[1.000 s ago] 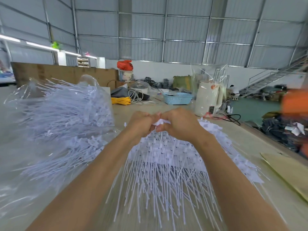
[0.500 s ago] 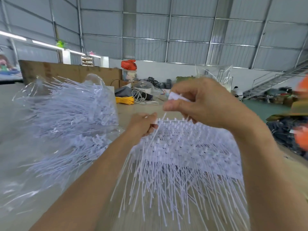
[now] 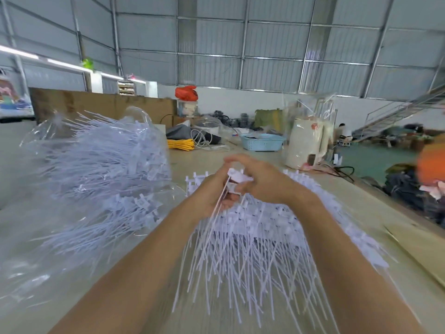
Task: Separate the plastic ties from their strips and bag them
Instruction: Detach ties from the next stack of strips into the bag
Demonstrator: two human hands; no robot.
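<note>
A wide heap of white plastic ties on their strips [image 3: 262, 227] lies on the table in front of me, tails pointing toward me. My right hand [image 3: 262, 182] pinches the white head of one tie [image 3: 238, 175] above the heap. My left hand [image 3: 212, 196] is just under it, fingers curled around thin tie tails that hang down. To the left, a clear plastic bag [image 3: 96, 179] bulges with loose white ties. The fingertips of both hands partly hide each other.
A blue basket [image 3: 262, 142], yellow cord [image 3: 180, 143], cables and a cream appliance in clear wrap [image 3: 305, 143] stand at the table's far end. A brown board [image 3: 421, 249] lies at the right edge. An orange blur [image 3: 431, 165] shows far right.
My right hand, raised with a freed tie half a second ago, has come back down to my left hand over the heap. The camera view has tilted slightly down.
</note>
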